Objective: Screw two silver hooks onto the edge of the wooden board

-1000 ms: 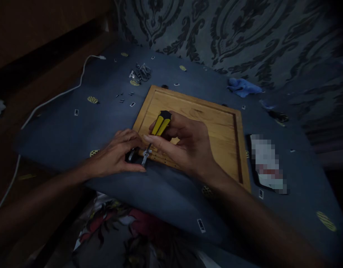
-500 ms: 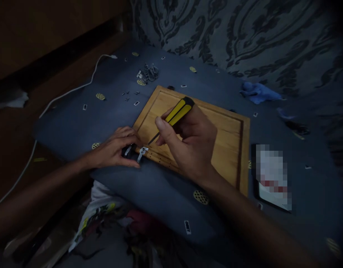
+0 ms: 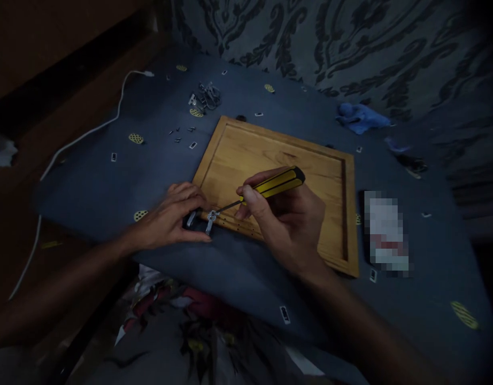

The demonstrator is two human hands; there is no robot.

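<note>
A yellow-and-black screwdriver (image 3: 276, 184) is gripped between the thumb and fingers of my right hand (image 3: 286, 224). Its thin shaft slants down to the left, and the tip meets a small silvery metal bracket (image 3: 210, 220) at the near edge of a wooden board (image 3: 270, 144). My left hand (image 3: 176, 214) curls around the bracket at the board's near left corner, fingers on top and thumb below. Part of the metal piece is hidden under these fingers. A few dark holes show in the board's near edge, right of the bracket.
Several small screws (image 3: 177, 140) lie on the blue cloth (image 3: 158, 176), with a pile of metal fittings (image 3: 206, 96) behind them. A white cable (image 3: 84, 136) runs along the left. At the right are a blue crumpled piece (image 3: 361, 118) and a blurred-out item (image 3: 386, 230).
The screwdriver has tilted flatter, its handle swinging right, and its tip has come onto the bracket. My left hand keeps its grip at the corner. The whole view has shifted slightly.
</note>
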